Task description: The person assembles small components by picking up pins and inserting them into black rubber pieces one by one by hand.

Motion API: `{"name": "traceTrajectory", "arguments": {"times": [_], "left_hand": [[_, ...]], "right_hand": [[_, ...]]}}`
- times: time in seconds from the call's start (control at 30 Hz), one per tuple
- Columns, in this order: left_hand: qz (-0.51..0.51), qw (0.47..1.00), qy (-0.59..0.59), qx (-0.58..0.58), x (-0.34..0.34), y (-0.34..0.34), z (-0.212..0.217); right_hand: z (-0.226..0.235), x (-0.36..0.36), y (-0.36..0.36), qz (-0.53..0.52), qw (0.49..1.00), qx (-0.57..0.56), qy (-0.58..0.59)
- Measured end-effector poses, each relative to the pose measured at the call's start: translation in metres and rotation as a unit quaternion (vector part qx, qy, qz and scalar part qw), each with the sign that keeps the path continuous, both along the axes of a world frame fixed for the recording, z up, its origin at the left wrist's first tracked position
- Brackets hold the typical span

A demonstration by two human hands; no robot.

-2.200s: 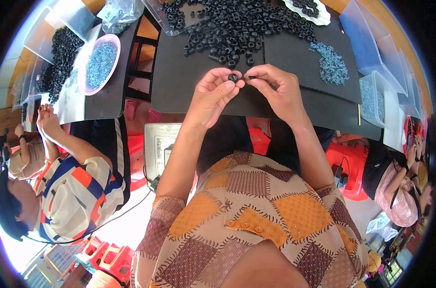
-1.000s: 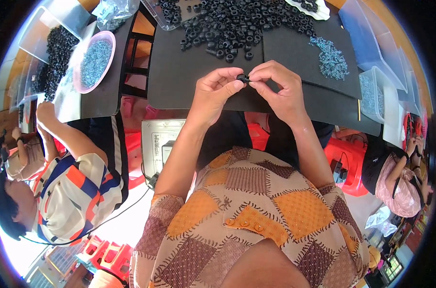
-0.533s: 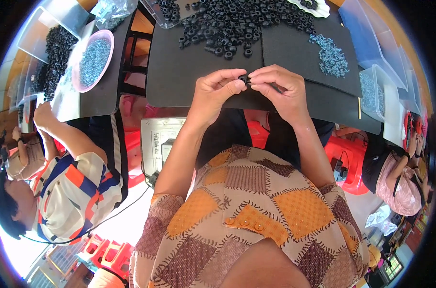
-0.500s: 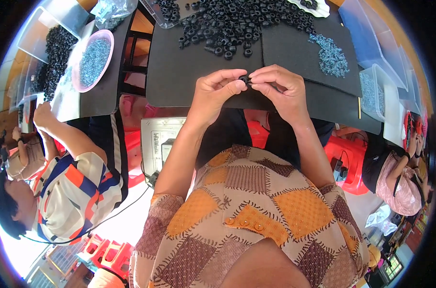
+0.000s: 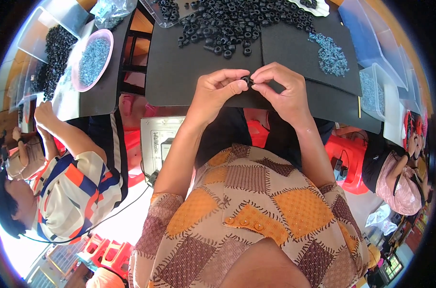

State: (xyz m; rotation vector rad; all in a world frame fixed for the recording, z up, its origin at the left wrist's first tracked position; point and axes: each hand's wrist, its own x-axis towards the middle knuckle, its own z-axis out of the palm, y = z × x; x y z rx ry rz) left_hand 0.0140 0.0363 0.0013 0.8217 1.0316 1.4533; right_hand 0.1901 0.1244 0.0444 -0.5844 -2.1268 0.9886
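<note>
Over the near edge of the black tabletop (image 5: 175, 89), a small black ring-shaped part (image 5: 247, 80) is pinched between the thumb and index finger of my left hand (image 5: 213, 93). Its round opening shows between the fingertips. From the other side, my right hand (image 5: 285, 93) is closed in a pinch, its thumb and index tips against or just beside the part. Whatever those right fingertips hold is too small to make out. A heap of similar black parts (image 5: 227, 29) lies beyond my hands. To its right, small clear-blue pieces (image 5: 333, 57) are spread on a black board (image 5: 294, 62).
Clear plastic tubs (image 5: 384, 72) stand at the right edge, one with more blue pieces. On the left table, a pink bowl (image 5: 111, 54) of blue pieces sits near black parts (image 5: 57, 57). One person (image 5: 83, 192) works at left, another (image 5: 395, 187) at right.
My right fingertips have shifted slightly, and the black part has turned a little so more of its round opening shows. My left hand stays nearly in place.
</note>
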Motion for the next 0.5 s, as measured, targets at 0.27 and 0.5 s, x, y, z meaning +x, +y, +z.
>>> {"name": "traceTrajectory", "arguments": {"times": [0.27,0.5], "left_hand": [[-0.005,0.990,0.139,0.014,-0.001,-0.002,0.006],[0.042,0.981,0.185,-0.031,0.002,-0.007,0.010]], "right_hand": [[-0.011,0.002,-0.004,-0.002,0.993,-0.115,-0.014],[-0.017,-0.002,-0.011,-0.037,0.983,-0.178,-0.035]]}}
